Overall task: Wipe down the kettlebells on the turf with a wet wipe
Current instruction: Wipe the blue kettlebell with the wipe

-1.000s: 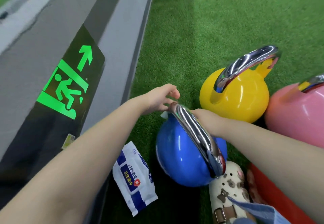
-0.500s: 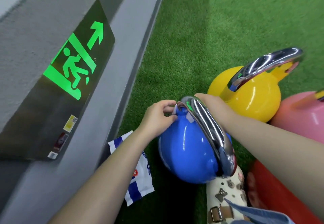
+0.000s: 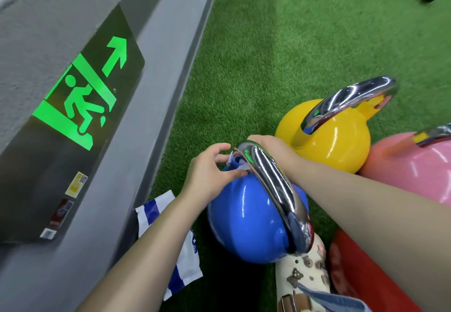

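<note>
Left hand [image 3: 210, 172] pinches white wipe [image 3: 240, 166] at blue kettlebell [image 3: 246, 223] handle; right hand [image 3: 271, 149] grip unclear.

Bare forearms; cream charm-studded clog [image 3: 302, 275]; blue denim hem [image 3: 334, 299].

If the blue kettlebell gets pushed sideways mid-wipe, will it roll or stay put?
The blue kettlebell looks round-bodied and glossy, so probably slippery and apt to rock. It seems heavy, and the turf likely grips it. The yellow kettlebell close beside would probably stop a roll.
</note>
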`<state>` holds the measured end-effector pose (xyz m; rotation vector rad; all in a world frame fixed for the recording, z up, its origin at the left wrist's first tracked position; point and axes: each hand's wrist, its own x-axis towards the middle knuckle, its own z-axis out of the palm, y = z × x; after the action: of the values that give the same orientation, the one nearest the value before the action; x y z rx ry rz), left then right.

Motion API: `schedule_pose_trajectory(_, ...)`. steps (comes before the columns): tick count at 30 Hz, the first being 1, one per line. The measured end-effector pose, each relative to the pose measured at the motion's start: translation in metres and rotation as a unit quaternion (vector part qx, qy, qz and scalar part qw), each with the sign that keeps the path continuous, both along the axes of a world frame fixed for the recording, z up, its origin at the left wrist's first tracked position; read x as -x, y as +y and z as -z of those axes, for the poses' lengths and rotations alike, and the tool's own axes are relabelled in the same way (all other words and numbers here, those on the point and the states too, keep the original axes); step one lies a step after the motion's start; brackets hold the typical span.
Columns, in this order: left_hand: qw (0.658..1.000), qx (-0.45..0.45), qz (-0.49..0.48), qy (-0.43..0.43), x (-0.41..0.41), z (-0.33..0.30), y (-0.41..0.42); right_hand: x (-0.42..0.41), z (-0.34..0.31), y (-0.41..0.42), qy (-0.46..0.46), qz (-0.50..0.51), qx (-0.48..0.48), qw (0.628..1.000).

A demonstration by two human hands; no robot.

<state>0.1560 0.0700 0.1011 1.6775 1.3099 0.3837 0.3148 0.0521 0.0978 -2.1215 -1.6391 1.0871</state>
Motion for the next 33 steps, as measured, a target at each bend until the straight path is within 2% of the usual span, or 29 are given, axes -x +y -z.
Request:
schedule_pose_trajectory(2,0.999,-0.043,-0.002,-0.006,-0.009,-0.002,-0.001,-0.009,-0.006,-0.007,0.002,0.021,-0.034,0.999)
schedule_pose_trajectory(5,0.991,-0.113,0.055,0.037,-0.02,-0.003,0.002,-0.02,-0.016,-0.018,0.054,0.068,-0.066,0.994)
schedule_pose_trajectory(11,0.99,0.011,0.143,-0.012,-0.016,-0.003,0.022,-0.026,-0.022,-0.031,0.162,0.087,-0.042,0.982)
schedule_pose_trajectory(14,0.992,-0.001,0.126,-0.016,-0.016,-0.001,0.019,-0.016,-0.029,-0.04,0.217,0.079,-0.007,0.973)
schedule_pose_trajectory(18,0.994,0.025,0.061,-0.085,-0.009,-0.013,0.011,-0.007,-0.044,-0.048,0.386,0.133,0.007,0.913)
schedule_pose_trajectory(20,0.993,0.012,0.046,-0.104,-0.003,-0.025,0.007,-0.009,-0.051,-0.048,0.43,0.141,0.009,0.892)
schedule_pose_trajectory(23,0.991,-0.02,0.039,-0.125,0.007,-0.039,-0.01,-0.011,-0.063,-0.05,0.421,0.124,-0.001,0.899)
schedule_pose_trajectory(28,0.983,-0.108,0.009,-0.148,0.018,-0.055,-0.038,-0.011,-0.092,-0.057,0.323,0.06,-0.047,0.943)
schedule_pose_trajectory(30,0.975,-0.139,-0.012,-0.17,0.015,-0.06,-0.04,-0.011,-0.099,-0.06,0.322,0.056,-0.069,0.943)
schedule_pose_trajectory(33,0.969,-0.192,0.065,-0.141,0.008,-0.063,-0.035,-0.007,-0.101,-0.063,0.336,0.067,-0.086,0.935)
